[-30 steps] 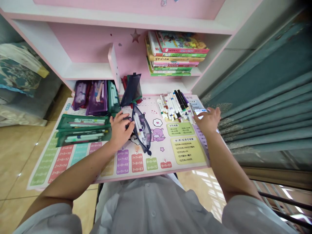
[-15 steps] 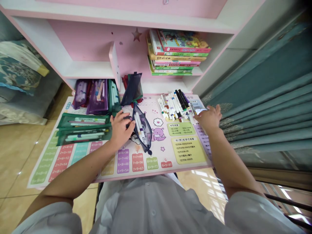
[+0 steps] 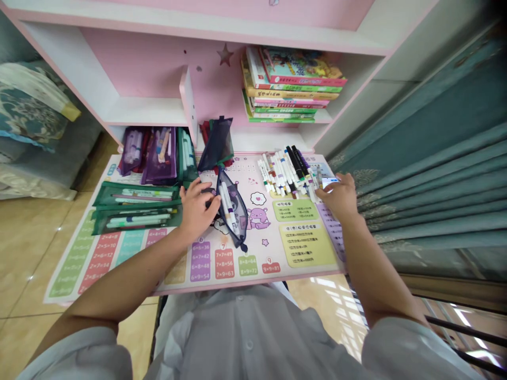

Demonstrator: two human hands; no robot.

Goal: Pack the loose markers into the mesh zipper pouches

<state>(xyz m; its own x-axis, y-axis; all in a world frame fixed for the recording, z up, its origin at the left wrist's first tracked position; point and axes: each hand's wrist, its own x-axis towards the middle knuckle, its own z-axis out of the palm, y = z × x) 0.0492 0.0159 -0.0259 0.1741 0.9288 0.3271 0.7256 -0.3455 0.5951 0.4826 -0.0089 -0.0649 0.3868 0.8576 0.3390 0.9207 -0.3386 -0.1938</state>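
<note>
My left hand (image 3: pixel 198 209) rests on the desk mat with its fingers loosely apart. Its thumb is at the left edge of an unzipped navy mesh pencil pouch (image 3: pixel 241 216), in which several white markers (image 3: pixel 228 206) lie. At the far right, my right hand (image 3: pixel 339 196) has its thumb and fingers apart, beside the right end of a heap of markers (image 3: pixel 282 168). A phone with a lit screen (image 3: pixel 329 181) shows partly between that thumb and the fingers. I cannot make out anything held there.
Two green mesh pouches (image 3: pixel 134 215) with pens lie left of my left hand. Behind them stand filled purple pouches (image 3: pixel 159 155) and another green pouch (image 3: pixel 186 153). A folded navy pouch (image 3: pixel 217 143) leans near the shelf divider (image 3: pixel 187 100). Books (image 3: pixel 291 95) are stacked on the shelf; curtains (image 3: pixel 428 158) hang at right.
My right hand's fingers have drawn in and its thumb now points at the marker heap's right end; more of the phone screen shows. My left hand and the open pouch stay in place.
</note>
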